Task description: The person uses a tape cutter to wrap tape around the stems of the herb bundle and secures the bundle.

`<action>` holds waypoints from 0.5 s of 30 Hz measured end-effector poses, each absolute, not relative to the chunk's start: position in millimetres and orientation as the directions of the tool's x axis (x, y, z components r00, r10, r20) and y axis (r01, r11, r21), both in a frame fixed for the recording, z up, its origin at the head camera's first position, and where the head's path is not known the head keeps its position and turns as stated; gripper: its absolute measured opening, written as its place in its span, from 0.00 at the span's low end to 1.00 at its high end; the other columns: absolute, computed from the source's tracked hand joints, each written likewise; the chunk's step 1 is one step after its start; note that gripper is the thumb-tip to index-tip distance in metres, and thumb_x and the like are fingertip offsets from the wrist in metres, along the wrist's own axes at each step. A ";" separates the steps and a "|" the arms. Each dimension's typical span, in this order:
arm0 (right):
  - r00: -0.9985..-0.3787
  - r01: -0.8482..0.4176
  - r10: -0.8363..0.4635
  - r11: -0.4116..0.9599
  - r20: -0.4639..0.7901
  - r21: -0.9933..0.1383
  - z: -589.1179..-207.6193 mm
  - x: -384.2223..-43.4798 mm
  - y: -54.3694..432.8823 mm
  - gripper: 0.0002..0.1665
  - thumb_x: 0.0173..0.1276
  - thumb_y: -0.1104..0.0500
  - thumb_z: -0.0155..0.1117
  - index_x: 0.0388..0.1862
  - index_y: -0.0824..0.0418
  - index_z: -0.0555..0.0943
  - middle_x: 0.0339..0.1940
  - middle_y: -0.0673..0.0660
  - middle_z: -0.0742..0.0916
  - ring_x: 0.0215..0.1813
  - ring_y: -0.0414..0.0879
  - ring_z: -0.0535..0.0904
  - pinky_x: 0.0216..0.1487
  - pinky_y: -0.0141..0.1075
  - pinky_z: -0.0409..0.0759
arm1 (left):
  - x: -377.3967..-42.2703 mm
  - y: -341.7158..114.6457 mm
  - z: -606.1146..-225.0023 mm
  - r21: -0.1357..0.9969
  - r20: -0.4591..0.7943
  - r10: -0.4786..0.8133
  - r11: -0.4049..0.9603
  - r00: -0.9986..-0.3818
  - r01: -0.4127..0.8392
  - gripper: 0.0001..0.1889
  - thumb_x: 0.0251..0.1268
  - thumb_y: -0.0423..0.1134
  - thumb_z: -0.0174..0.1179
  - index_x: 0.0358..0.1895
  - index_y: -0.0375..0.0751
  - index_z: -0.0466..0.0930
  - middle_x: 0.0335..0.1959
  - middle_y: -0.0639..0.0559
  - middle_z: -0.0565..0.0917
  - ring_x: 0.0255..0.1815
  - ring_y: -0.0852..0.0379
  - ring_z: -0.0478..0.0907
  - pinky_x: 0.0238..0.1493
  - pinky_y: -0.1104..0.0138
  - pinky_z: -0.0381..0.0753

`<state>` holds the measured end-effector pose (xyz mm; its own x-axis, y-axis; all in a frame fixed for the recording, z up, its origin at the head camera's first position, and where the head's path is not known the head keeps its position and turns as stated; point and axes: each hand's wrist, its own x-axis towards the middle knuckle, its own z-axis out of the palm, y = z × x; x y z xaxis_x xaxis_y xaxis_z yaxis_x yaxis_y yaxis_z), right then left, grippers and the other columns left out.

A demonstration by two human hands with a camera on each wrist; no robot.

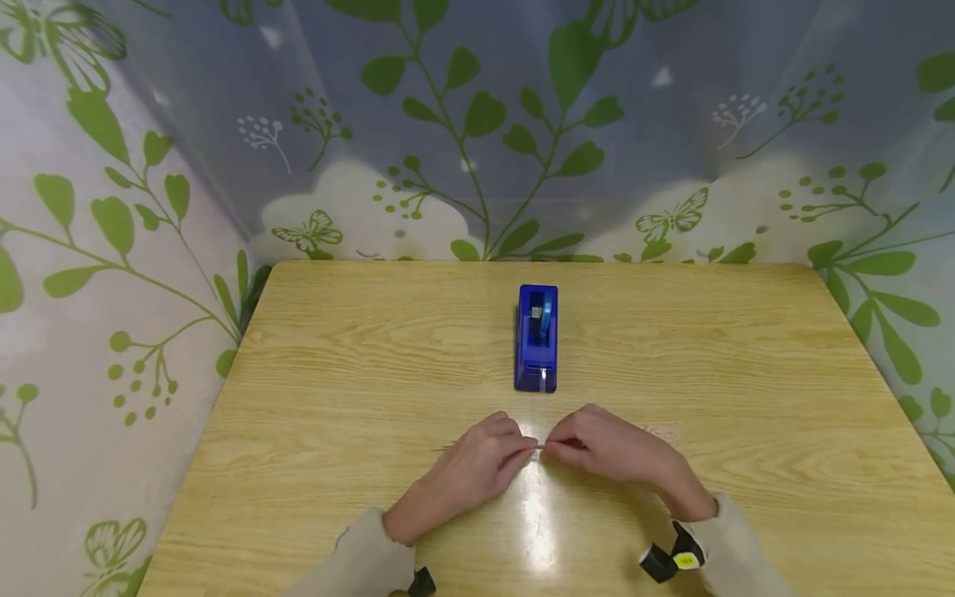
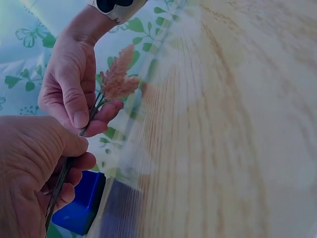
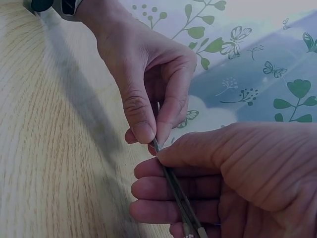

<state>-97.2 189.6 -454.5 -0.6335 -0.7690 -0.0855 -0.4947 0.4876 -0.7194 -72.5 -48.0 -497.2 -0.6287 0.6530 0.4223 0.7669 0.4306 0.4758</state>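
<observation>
Near the tape dispenser (image 1: 535,356), the left hand (image 1: 477,464) and right hand (image 1: 608,448) pinched plant stems (image 2: 64,173), fingers closed. Aligning them looked underway; steadiness seemed needed next.

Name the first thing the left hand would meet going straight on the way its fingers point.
Past the stems it pinches, the left hand would likely meet the right hand, whose fingertips lie close ahead in the head view; exact depth is unclear.

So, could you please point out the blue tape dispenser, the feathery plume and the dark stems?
Blue tape dispenser (image 1: 536,354), head view: near half of its casing.
Feathery plume (image 2: 119,81), left wrist view: middle of its fluff.
Dark stems (image 2: 63,177), left wrist view: their lower stretch.
</observation>
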 end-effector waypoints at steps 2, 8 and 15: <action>-0.636 -0.496 -0.767 0.487 -0.080 -0.719 -455.1 -97.0 189.4 0.11 0.77 0.65 0.63 0.34 0.58 0.89 0.23 0.38 0.77 0.24 0.29 0.66 0.26 0.26 0.68 | -72.1 -48.2 -496.7 0.483 0.411 0.653 0.436 -0.636 0.759 0.05 0.69 0.31 0.68 0.44 0.37 0.92 0.33 0.55 0.86 0.36 0.62 0.78 0.40 0.83 0.75; -0.647 -0.499 -0.760 0.484 -0.062 -0.719 -456.7 -96.0 189.3 0.12 0.75 0.66 0.65 0.30 0.58 0.87 0.20 0.38 0.75 0.23 0.28 0.65 0.24 0.25 0.65 | -72.4 -48.0 -496.6 0.485 0.410 0.645 0.444 -0.645 0.753 0.05 0.68 0.32 0.70 0.43 0.38 0.92 0.33 0.55 0.87 0.37 0.62 0.79 0.41 0.83 0.76; -0.662 -0.501 -0.748 0.489 -0.048 -0.714 -454.9 -95.7 190.0 0.11 0.73 0.67 0.67 0.29 0.58 0.87 0.19 0.37 0.72 0.22 0.28 0.64 0.23 0.24 0.63 | -72.5 -46.1 -494.9 0.495 0.419 0.622 0.453 -0.661 0.741 0.04 0.68 0.32 0.70 0.41 0.39 0.92 0.33 0.55 0.87 0.37 0.62 0.79 0.40 0.83 0.76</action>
<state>-95.7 190.0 -454.9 -0.6616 -0.7483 -0.0483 -0.5010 0.4890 -0.7141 -72.5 -46.1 -494.9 -0.6609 0.6223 0.4195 0.7411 0.4532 0.4953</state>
